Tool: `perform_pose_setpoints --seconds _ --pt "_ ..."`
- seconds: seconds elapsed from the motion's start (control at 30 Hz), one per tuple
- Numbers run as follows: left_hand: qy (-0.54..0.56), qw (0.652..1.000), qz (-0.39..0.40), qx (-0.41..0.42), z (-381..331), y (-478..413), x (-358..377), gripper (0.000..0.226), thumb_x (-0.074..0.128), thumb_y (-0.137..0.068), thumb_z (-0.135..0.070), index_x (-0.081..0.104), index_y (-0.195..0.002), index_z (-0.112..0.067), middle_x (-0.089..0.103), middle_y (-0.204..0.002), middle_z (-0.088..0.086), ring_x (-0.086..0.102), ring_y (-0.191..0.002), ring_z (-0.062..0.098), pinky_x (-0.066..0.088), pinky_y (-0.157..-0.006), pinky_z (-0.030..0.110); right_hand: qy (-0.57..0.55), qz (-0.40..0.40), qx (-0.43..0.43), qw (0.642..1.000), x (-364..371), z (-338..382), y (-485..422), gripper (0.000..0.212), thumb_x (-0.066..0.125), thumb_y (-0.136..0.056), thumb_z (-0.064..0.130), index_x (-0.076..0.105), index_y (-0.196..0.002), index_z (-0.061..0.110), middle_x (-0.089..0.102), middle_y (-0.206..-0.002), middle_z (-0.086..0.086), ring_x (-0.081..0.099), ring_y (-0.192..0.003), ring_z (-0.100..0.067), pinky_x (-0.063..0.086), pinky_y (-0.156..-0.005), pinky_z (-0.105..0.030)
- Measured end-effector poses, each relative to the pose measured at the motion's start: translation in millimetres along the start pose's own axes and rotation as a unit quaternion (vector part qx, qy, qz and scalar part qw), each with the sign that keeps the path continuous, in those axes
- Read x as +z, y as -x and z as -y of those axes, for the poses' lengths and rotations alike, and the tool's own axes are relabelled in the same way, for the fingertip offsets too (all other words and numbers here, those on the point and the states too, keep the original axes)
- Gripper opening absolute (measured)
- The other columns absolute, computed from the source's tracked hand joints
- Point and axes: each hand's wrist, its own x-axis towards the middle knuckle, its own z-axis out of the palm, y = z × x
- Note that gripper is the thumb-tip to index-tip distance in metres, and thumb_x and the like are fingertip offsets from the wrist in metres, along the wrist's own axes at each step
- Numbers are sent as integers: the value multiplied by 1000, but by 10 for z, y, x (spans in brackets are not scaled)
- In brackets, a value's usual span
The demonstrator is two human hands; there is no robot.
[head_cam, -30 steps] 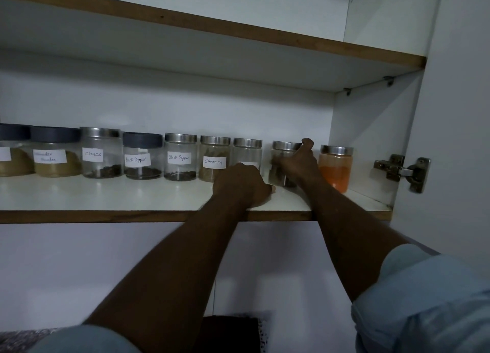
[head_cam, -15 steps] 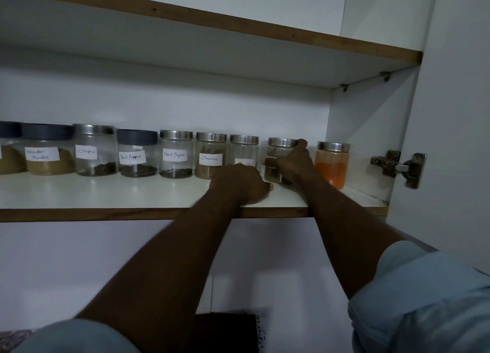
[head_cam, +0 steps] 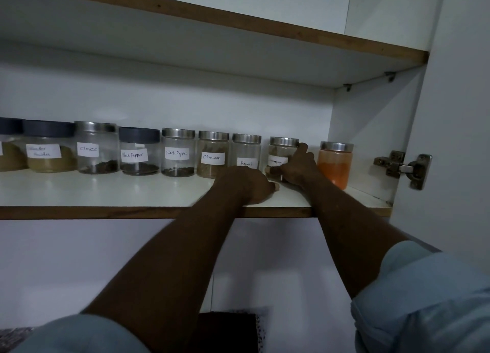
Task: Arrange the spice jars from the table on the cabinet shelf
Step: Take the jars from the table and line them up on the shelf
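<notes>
Several labelled spice jars stand in a row at the back of the white cabinet shelf (head_cam: 106, 191). My right hand (head_cam: 298, 164) grips a steel-lidded cinnamon jar (head_cam: 281, 153), thumb up at the lid, fingers curled round its base. To its left stands the fennel jar (head_cam: 246, 151), then another cinnamon jar (head_cam: 213, 155). To its right is a jar of orange powder (head_cam: 334, 164). My left hand (head_cam: 248, 184) rests as a loose fist on the shelf in front of the fennel jar, holding nothing.
Farther left stand two black pepper jars (head_cam: 178, 153), a cloves jar (head_cam: 96, 148) and dark-lidded jars of brown powder (head_cam: 49, 147). An upper shelf (head_cam: 238, 26) hangs overhead. The open door with its metal hinge (head_cam: 403, 167) is at the right.
My right hand has turned the gripped jar, so its white label now faces outward. The left hand has stayed on the shelf. The camera has shifted slightly.
</notes>
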Motion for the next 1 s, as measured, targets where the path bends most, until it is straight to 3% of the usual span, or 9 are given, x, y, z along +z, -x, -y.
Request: perform_pose_setpoints --seconds 0.13,0.2,0.3,0.5,1.0 --pt "-2 1000 -2 -5 11 -40 29 78 27 -93 -78 53 -146 -27 49 -154 4 46 -140 27 38 -113 48 24 11 4 1000 5 -15 -30 101 94 -67 31 27 -141 14 49 -136 -15 56 -123 -33 52 -96 -39" --pt "-1 1000 -2 -6 17 -60 48 80 26 -92 -80 53 -146 -27 49 -154 3 46 -141 27 37 -113 48 16 18 -2 1000 10 -11 -54 93 91 -71 24 28 -138 12 57 -127 -10 60 -119 -31 51 -86 -33" --pt "3 1000 0 -9 22 -81 64 82 26 -90 -82 51 -148 -29 46 -157 3 43 -143 27 35 -114 48 20 26 2 999 15 -8 -55 88 86 -76 19 25 -139 12 54 -111 -3 60 -118 -32 48 -82 -33" --pt "5 1000 -5 -7 41 -117 89 85 24 -86 -84 52 -147 -31 48 -156 2 44 -142 27 35 -114 48 31 37 -4 999 19 1 -50 87 83 -79 16 23 -143 11 58 -128 -13 59 -118 -33 48 -81 -33" --pt "24 1000 -3 -17 30 -88 72 84 28 -86 -83 50 -148 -31 46 -157 3 44 -143 28 35 -116 49 23 67 -3 997 0 44 13 87 76 -84 8 18 -150 11 56 -131 -14 58 -119 -31 48 -85 -34"
